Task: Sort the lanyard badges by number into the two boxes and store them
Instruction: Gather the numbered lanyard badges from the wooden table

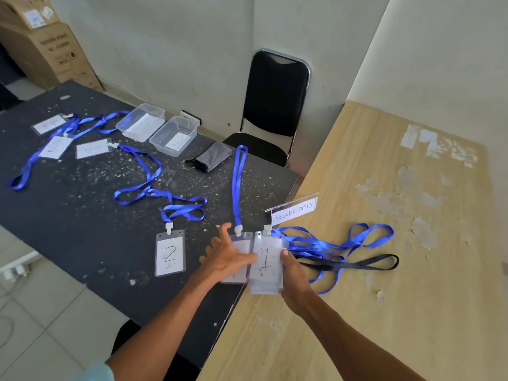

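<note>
My only camera rode on my head, wide-angle, facing forward and down, close above my left hand point(226, 259) and right hand point(295, 281) where the black table point(82, 229) met the wooden table point(384, 312).

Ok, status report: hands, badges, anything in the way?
Left hand open, pressing a badge flat. Right hand grips badge 1, lanyards trailing. Box 1 and box 2 far across table; nothing blocking them.

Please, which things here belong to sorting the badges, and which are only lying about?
For the job: badge marked 1 in the right hand; second badge under the left hand; badge marked 2; three far badges; clear box marked 2; other clear box.

Lying about: grey pouch; Resepsionis sign; black chair; cardboard cartons.
</note>
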